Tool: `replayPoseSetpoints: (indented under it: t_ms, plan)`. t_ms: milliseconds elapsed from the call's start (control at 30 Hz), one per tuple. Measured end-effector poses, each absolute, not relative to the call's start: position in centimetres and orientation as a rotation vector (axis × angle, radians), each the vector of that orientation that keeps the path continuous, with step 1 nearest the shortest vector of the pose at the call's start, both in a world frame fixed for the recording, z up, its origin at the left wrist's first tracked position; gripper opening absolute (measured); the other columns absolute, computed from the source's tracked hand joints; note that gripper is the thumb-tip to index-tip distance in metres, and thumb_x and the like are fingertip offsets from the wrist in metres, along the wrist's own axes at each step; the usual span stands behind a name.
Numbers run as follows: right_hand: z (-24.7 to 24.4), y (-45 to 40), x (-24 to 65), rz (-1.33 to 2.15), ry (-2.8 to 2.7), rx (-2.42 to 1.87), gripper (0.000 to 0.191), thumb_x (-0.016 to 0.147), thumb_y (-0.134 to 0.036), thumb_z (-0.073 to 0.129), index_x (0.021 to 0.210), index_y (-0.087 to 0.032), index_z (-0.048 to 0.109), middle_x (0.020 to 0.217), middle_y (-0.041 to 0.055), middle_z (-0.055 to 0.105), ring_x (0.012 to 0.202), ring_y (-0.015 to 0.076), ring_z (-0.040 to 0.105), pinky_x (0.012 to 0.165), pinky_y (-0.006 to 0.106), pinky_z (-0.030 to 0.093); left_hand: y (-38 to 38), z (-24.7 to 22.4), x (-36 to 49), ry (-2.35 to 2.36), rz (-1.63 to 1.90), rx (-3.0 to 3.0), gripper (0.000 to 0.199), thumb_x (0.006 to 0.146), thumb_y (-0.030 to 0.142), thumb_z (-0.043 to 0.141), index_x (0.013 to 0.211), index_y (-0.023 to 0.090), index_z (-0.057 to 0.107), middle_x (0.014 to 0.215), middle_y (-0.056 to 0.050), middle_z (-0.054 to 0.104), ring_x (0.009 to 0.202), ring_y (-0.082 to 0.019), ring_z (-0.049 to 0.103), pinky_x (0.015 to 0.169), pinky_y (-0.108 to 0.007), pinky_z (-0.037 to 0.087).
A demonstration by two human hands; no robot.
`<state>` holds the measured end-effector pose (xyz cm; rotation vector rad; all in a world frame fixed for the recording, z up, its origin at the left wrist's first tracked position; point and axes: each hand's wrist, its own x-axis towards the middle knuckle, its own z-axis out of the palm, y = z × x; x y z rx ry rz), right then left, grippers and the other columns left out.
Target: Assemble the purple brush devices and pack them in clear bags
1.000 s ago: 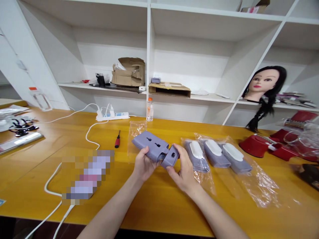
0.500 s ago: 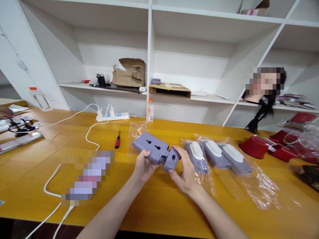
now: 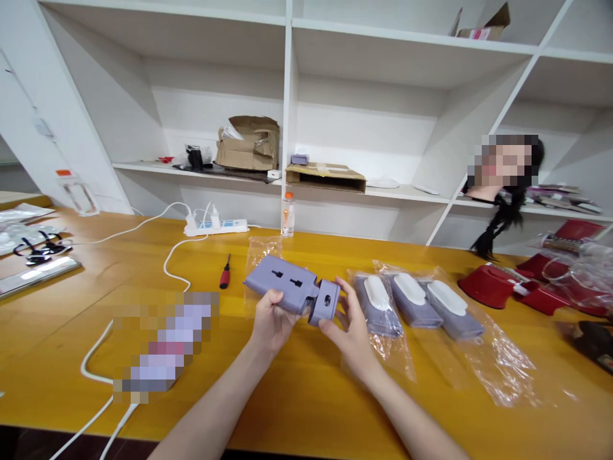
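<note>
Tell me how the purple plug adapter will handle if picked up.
The purple plug adapter will likely feel stiff: its flat-sided plastic body shows a boxy shape in the left hand. Those flat faces suggest it won't roll. The end block by the right hand sits at a narrow joint, so it may shift there.

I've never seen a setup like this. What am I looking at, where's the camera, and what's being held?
There is no machine here: one camera worn on a person's head looks down at their two bare hands. On an orange wooden table lie a red-handled screwdriver, a power strip and three bagged lilac devices. The left hand holds a lilac plastic adapter with socket-like slots, and the right hand holds its end piece. White shelves stand behind.
</note>
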<state>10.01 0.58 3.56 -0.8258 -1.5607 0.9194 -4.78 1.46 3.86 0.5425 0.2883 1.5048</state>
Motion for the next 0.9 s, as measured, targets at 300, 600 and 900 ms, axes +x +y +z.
replayPoseSetpoints:
  t_ms: [300, 600, 900]
  plan:
    - [4.70, 0.33, 9.82, 1.558, -1.109, -0.674, 0.035, 0.075, -0.031, 0.060, 0.107, -0.026, 0.047, 0.093, 0.0012, 0.059, 0.054, 0.0090, 0.055, 0.051, 0.024, 0.045, 0.84, 3.55, -4.60, 0.337, 1.490, 0.665, 0.054, 0.061, 0.012, 0.050, 0.114, 0.018, 0.056, 0.105, -0.005, 0.065, 0.097, -0.025, 0.059, 0.071, -0.033, 0.050]
    - [4.62, 0.09, 9.55, 1.553, -1.019, -0.612, 0.032, 0.073, -0.030, 0.062, 0.102, -0.025, 0.049, 0.089, -0.0004, 0.056, 0.054, 0.0084, 0.053, 0.048, 0.023, 0.046, 0.75, 3.91, -4.48, 0.347, 1.510, 0.634, 0.058, 0.059, 0.012, 0.051, 0.116, 0.022, 0.054, 0.114, -0.004, 0.061, 0.095, -0.026, 0.060, 0.067, -0.033, 0.053]
    - [4.27, -0.43, 9.32, 1.465, -1.060, -0.638, 0.040, 0.072, -0.033, 0.063, 0.108, -0.028, 0.045, 0.108, 0.0024, 0.050, 0.071, 0.0140, 0.055, 0.050, 0.025, 0.049, 0.75, 3.89, -4.74, 0.347, 1.492, 0.650, 0.067, 0.054, 0.009, 0.051, 0.119, 0.025, 0.051, 0.112, -0.002, 0.062, 0.098, -0.026, 0.058, 0.069, -0.032, 0.052]
